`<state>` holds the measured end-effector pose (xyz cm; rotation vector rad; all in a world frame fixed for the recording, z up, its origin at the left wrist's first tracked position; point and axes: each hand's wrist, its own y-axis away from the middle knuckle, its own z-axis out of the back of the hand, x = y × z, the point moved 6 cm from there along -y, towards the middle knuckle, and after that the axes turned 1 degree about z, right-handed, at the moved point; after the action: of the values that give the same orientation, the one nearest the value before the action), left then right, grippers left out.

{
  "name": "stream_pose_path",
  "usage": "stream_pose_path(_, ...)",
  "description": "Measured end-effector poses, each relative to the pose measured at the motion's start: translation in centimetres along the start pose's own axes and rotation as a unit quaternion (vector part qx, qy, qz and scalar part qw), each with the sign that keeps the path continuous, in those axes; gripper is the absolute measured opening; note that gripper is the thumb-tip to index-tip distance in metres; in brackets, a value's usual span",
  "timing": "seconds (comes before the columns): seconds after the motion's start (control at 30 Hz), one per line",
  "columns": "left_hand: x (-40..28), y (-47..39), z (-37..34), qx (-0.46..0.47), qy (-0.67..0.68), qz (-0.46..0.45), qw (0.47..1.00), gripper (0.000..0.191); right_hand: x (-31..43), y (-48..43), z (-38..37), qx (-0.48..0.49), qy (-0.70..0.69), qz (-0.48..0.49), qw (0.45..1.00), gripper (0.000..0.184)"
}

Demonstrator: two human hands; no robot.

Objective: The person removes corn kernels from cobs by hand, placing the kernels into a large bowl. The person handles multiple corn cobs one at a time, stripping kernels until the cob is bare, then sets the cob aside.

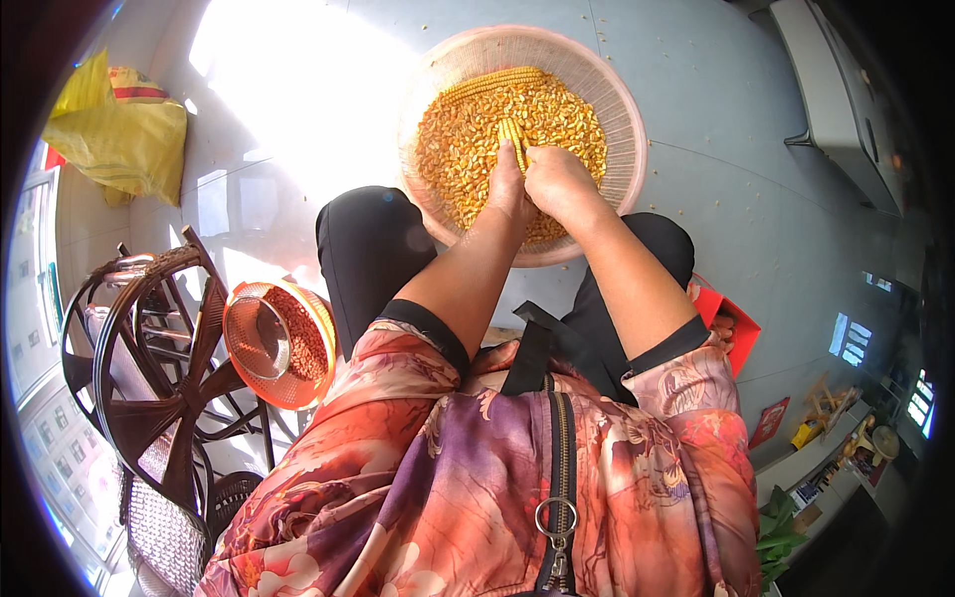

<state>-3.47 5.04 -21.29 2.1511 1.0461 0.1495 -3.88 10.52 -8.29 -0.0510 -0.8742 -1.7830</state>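
A round pink plastic basket (630, 142) stands on the floor before me, holding a thick layer of loose yellow corn kernels (462, 149). Over the kernels, my left hand (509, 183) grips an ear of corn (512, 133) from its near end, the thumb lying along it. My right hand (556, 179) is curled against the right side of that ear, its fingers partly hidden. Whether a second piece is in the right hand cannot be told. Another whole ear of corn (496, 82) lies on the kernels near the basket's far rim.
Left of my knee an orange basket (280, 392) holds reddish nuts or beans and a strainer. Rattan chairs (149, 403) stand beyond it, a yellow sack (127, 142) farther back. At my right is a red box (735, 328). Stray kernels dot the tiled floor (716, 164).
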Motion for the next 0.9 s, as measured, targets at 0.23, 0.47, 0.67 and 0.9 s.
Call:
stream_pose_path(0.23, -0.6, 2.2, -1.7, -0.003, -0.057, 0.013, 0.998, 0.059, -0.6, -0.7, 0.4, -0.016, 0.003, 0.034, 0.999, 0.033)
stream_pose_path(0.47, -1.0, 1.0, -0.1, 0.003, -0.066, 0.011, 0.998, 0.06, 0.2, 0.3, 0.9, -0.014, 0.021, 0.019, 0.999, 0.038)
stream_pose_path(0.67, -0.6, 1.9, -0.7, -0.006, -0.069, 0.023, 0.997, 0.067, 0.5, 0.5, 0.7, -0.003, 0.049, -0.01, 0.999, 0.034)
stream_pose_path(0.9, -0.6, 3.3, -2.5, 0.009, -0.036, 0.025, 0.999, 0.065, 1.3, -0.5, 0.5, -0.04, 0.038, -0.011, 0.998, 0.029)
